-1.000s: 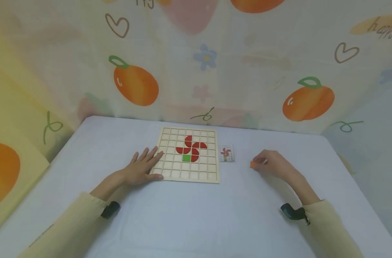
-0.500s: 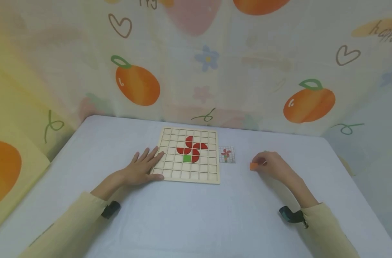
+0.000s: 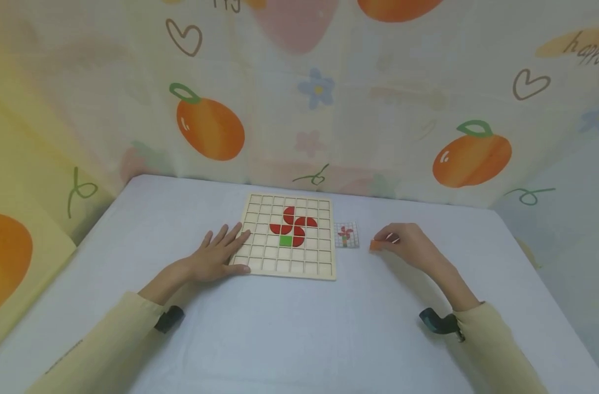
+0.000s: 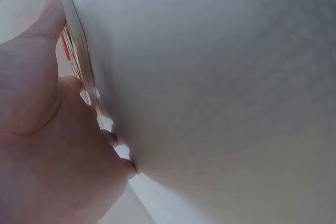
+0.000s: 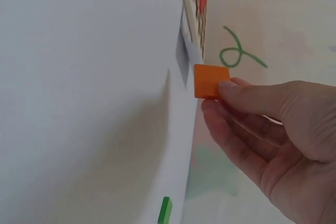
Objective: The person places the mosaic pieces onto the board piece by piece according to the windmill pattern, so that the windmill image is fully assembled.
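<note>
My right hand pinches a square orange tile between thumb and fingers, held above the table just right of the picture card. The card lies against the right side of a wooden grid board and shows a red pinwheel pattern. On the board sit several red curved tiles in a pinwheel shape, with a green square tile below them. My left hand lies with spread, straight fingers on the board's left edge; in the left wrist view its thumb touches the rim.
A white cloth covers the table. In the right wrist view, a small green piece rests on the table near the right hand. A curtain printed with oranges hangs behind the table.
The right hand has moved a little left toward the card, carrying the orange tile with it. The left hand and the board have stayed in place.
</note>
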`<state>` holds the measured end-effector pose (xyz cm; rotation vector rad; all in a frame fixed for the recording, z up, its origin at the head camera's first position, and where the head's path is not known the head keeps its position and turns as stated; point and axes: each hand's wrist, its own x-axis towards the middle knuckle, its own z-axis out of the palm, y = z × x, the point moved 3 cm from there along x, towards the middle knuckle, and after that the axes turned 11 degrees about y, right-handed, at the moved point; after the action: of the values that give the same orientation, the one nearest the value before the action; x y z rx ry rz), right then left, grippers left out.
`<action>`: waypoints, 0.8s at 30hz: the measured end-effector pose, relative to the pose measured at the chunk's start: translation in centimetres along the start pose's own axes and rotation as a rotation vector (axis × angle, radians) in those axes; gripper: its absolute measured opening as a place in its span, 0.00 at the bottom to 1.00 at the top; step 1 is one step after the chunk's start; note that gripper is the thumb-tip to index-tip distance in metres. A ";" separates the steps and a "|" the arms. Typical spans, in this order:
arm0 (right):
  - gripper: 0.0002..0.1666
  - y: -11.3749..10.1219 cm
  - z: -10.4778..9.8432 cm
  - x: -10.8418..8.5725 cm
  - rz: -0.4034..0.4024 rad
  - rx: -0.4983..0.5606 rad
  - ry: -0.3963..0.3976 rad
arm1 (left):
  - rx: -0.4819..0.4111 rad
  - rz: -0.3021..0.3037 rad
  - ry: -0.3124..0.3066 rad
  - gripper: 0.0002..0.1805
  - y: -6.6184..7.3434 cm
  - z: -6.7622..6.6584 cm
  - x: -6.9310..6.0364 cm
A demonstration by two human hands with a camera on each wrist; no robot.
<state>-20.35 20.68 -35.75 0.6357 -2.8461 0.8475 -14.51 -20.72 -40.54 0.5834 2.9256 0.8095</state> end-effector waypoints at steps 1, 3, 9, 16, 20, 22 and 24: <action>0.08 -0.2 0.0 0.1 0.000 0.003 -0.003 | -0.007 0.003 0.004 0.50 0.0 -0.1 0.0; 0.08 -0.6 0.2 0.4 -0.009 0.011 -0.009 | -0.011 0.005 0.004 0.50 -0.1 0.0 0.1; 0.08 -2.0 0.5 1.1 -0.022 0.036 -0.024 | 0.029 -0.024 -0.015 0.51 -0.2 0.1 0.2; 0.10 -3.4 2.0 2.1 -0.050 0.073 -0.035 | 0.010 -0.003 -0.005 0.50 0.1 -0.2 0.1; 0.11 -4.2 3.0 2.7 -0.061 0.090 -0.053 | 0.025 -0.026 -0.014 0.50 0.3 -0.2 0.1; 0.10 -4.6 3.4 3.0 -0.070 0.098 -0.063 | 0.043 -0.033 -0.021 0.50 -0.1 0.0 0.2; 0.10 -5.0 3.8 3.3 -0.078 0.098 -0.073 | 0.056 -0.039 -0.026 0.50 -0.4 0.2 0.3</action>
<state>-21.19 13.62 -35.68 0.7998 -2.8368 0.9747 -14.86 -20.87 -40.95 0.5347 2.9347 0.7119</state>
